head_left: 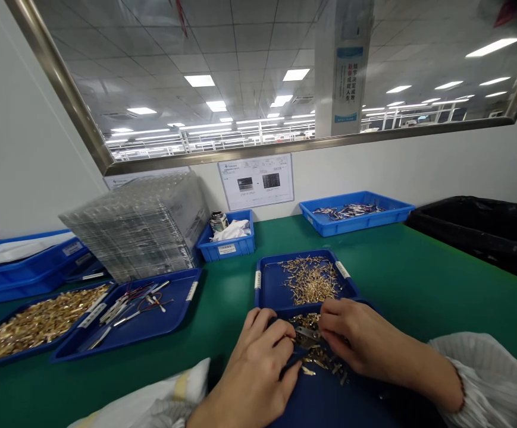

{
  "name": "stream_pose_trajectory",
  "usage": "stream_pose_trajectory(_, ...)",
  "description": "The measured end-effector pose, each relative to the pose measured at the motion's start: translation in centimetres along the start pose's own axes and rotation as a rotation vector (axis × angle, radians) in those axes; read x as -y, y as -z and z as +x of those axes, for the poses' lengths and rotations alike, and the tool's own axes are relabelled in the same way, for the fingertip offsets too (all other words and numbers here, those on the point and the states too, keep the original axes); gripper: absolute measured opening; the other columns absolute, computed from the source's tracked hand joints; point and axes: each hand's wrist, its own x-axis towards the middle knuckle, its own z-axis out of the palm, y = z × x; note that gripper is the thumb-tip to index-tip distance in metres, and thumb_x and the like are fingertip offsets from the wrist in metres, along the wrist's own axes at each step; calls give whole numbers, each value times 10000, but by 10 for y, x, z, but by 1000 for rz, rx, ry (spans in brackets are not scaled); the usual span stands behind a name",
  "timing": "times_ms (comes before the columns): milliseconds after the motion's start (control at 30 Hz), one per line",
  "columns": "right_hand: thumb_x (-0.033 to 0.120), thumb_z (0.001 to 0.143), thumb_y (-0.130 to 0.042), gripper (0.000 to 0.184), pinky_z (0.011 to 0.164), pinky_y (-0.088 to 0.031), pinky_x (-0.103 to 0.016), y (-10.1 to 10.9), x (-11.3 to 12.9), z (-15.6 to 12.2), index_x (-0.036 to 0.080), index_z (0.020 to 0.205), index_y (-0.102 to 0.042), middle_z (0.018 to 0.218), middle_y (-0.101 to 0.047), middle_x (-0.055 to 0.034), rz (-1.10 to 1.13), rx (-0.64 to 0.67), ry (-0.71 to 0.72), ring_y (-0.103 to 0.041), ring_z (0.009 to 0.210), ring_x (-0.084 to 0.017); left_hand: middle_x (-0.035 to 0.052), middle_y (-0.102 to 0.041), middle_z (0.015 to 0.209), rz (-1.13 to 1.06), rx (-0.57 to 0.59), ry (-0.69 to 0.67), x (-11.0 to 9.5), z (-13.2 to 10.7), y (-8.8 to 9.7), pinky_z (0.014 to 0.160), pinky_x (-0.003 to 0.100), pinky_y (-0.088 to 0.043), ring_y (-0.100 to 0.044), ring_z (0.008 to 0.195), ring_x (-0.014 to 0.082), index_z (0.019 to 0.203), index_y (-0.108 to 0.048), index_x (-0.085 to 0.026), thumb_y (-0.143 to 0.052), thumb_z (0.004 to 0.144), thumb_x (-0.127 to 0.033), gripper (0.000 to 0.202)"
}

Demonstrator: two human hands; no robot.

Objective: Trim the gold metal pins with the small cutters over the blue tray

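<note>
Well, left hand: yours is wrapped around the dark handles of a plier-like tool, its metal nose pointing toward your other hand.
Right hand: yours is bent in at that nose, fingertips right beside it; you cannot tell from here how tightly they close, or on what.
Gold pieces: a loose scatter lies below and between your hands, in the lower blue tray.
Slim gold pins: a heap lies just beyond your hands, in the upper blue tray on the green counter.
Progress: judging by how things lie, you look partway through; one piece seems to be under the tool, and more lie beneath it; whether the heap beyond counts as finished, you cannot tell.
Left-side stock: well to the left of your left hand, another tray holds many gold pieces; this tray is cut off at the edge.
Hidden: your fingers cover the tool's grip and part of the scatter; the lower tray's near end runs out of view; the small pieces at the nose are too blurred to make out.
</note>
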Motion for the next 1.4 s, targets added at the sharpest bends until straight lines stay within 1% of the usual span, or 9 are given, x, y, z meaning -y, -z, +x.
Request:
stream_pose_trajectory(100, 112, 851, -436, 155, 576, -359, -234, 1, 0, 1, 167, 762, -551, 769, -543, -18, 137, -26, -50, -514, 654, -127, 40, -605, 831, 23, 33, 39, -1, 0, 0, 806, 450, -417, -513, 817, 225, 765, -587, -181, -562, 776, -158, 35)
stream_pose_trajectory(200, 108, 823, -491, 112, 568, -369, -215, 0, -2, 3, 171, 811, -583, 766, -562, -10, 289, -68, -103, -516, 655, -120, 35, -598, 819, 12, 18, 70, -2, 0, 0, 760, 429, -422, -511, 792, 218, 741, -579, -182, -561, 781, -165, 47)
stream_pose_trajectory(300, 96, 804, -510, 118, 560, -364, -208, -2, -2, 4, 165, 753, -591, 729, -572, -4, 358, -85, -122, -511, 635, -114, 34, -597, 807, -11, -12, 71, -2, 1, 0, 730, 411, -423, -510, 777, 213, 716, -580, -180, -565, 779, -164, 67)
stream_pose_trajectory(500, 51, 810, -453, 174, 565, -360, -206, 0, 0, 5, 163, 754, -574, 725, -581, -3, 387, -92, -95, -510, 637, -112, 39, -614, 834, -78, -108, 53, -2, 3, 0, 779, 412, -419, -519, 832, 221, 706, -596, -180, -586, 751, -140, 62)
stream_pose_trajectory(700, 53, 797, -463, 175, 557, -355, -207, 0, -1, 5, 165, 757, -592, 718, -580, 1, 382, -124, -120, -502, 629, -111, 36, -612, 831, -82, -80, 88, -2, 1, -1, 716, 392, -418, -517, 790, 209, 685, -584, -175, -580, 757, -136, 82)
stream_pose_trajectory(967, 115, 777, -497, 126, 517, -357, -211, -5, -1, 6, 158, 720, -601, 664, -572, -2, 415, -116, -217, -490, 575, -112, 32, -605, 825, -96, -99, 88, -1, 1, -3, 721, 395, -396, -496, 794, 209, 695, -578, -173, -559, 782, -139, 95)
stream_pose_trajectory(1167, 69, 742, -481, 159, 507, -343, -212, -6, -1, 5, 158, 707, -608, 659, -575, -2, 410, -115, -200, -481, 565, -110, 30, -604, 854, -122, -135, 57, -1, 0, -4, 778, 413, -384, -489, 841, 214, 710, -581, -167, -584, 764, -124, 69)
stream_pose_trajectory(1267, 47, 719, -484, 160, 519, -349, -213, -3, 1, 5, 150, 693, -603, 651, -573, -3, 432, -138, -193, -483, 568, -110, 35, -605, 847, -128, -146, 52, -1, 1, -4, 755, 403, -391, -496, 824, 210, 710, -584, -164, -583, 767, -122, 70)
stream_pose_trajectory(1400, 22, 692, -486, 156, 534, -346, -211, 3, 3, 6, 149, 636, -558, 621, -545, 9, 482, -209, -169, -478, 578, -108, 38, -608, 823, -148, -194, 18, -2, 1, -3, 730, 390, -398, -501, 802, 205, 728, -588, -163, -581, 774, -122, 62)
